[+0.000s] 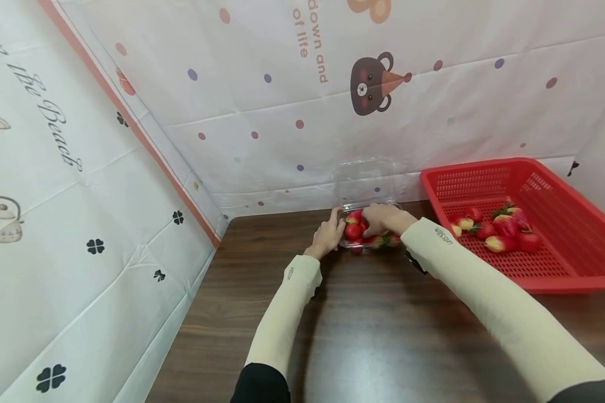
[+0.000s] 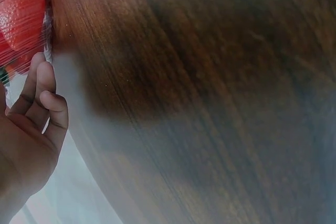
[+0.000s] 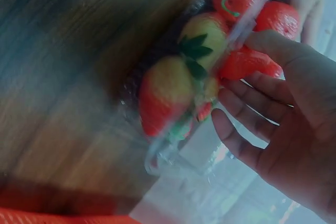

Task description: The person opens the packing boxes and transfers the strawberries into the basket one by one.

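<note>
A clear plastic box (image 1: 365, 245), its transparent lid (image 1: 364, 182) raised against the wall, stands at the back of the table. Several red strawberries (image 1: 353, 231) lie in it, some with pale yellowish tops and green leaves. My left hand (image 1: 327, 234) touches the box's left side with loosely bent fingers; its thumb is mostly out of the left wrist view. Over the box, my right hand (image 1: 385, 218) reaches down among the fruit. In the right wrist view, its thumb and fingertips lie around a red strawberry (image 3: 249, 64), beside two pale-topped ones near the box's edge.
A red perforated basket (image 1: 575, 235) stands right of the box, with several more strawberries (image 1: 505, 226) toward its left side. Patterned white sheeting (image 1: 282, 101) covers the wall behind and the left side. Dark brown wood forms the table (image 1: 363, 336).
</note>
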### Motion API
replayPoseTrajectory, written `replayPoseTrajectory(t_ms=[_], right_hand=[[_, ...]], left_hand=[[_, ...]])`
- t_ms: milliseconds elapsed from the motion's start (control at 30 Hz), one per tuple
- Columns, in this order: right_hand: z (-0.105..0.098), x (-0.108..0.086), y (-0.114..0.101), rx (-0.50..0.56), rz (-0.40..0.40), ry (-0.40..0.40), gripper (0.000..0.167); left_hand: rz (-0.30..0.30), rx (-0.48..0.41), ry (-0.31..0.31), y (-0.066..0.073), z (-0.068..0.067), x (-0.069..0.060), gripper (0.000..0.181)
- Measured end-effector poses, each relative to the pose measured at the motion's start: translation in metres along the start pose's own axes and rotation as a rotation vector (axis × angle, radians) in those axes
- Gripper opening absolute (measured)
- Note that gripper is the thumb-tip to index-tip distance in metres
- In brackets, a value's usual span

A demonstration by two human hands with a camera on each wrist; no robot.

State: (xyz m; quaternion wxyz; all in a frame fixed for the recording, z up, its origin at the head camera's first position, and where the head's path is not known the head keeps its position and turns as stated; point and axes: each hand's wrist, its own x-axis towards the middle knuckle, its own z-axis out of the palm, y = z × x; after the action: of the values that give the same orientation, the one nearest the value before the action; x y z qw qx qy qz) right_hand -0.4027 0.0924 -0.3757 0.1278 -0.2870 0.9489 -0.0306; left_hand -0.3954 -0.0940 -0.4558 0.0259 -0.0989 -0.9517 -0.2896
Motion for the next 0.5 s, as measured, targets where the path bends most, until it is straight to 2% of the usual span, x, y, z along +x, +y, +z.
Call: replayPoseTrajectory(t_ms=[100, 200, 333, 500], right_hand=[[-0.01, -0.006, 0.004, 0.036, 0.022, -0.009, 0.025], [-0.023, -0.013, 0.012, 0.087, 0.011, 0.005, 0.021], [-0.041, -0.025, 0.024, 0.136, -0.06, 0.083, 0.024], [-0.063, -0.045, 0.043, 0.173, -0.087, 0.187, 0.035]], left_hand=[[0.003, 0.0, 0.0, 0.001, -0.001, 0.0, 0.049], [0.008, -0.001, 0.003, 0.002, -0.003, -0.001, 0.049], [0.012, -0.008, 0.006, 0.003, -0.006, -0.002, 0.05], [0.011, -0.011, -0.005, 0.005, -0.007, -0.004, 0.049]])
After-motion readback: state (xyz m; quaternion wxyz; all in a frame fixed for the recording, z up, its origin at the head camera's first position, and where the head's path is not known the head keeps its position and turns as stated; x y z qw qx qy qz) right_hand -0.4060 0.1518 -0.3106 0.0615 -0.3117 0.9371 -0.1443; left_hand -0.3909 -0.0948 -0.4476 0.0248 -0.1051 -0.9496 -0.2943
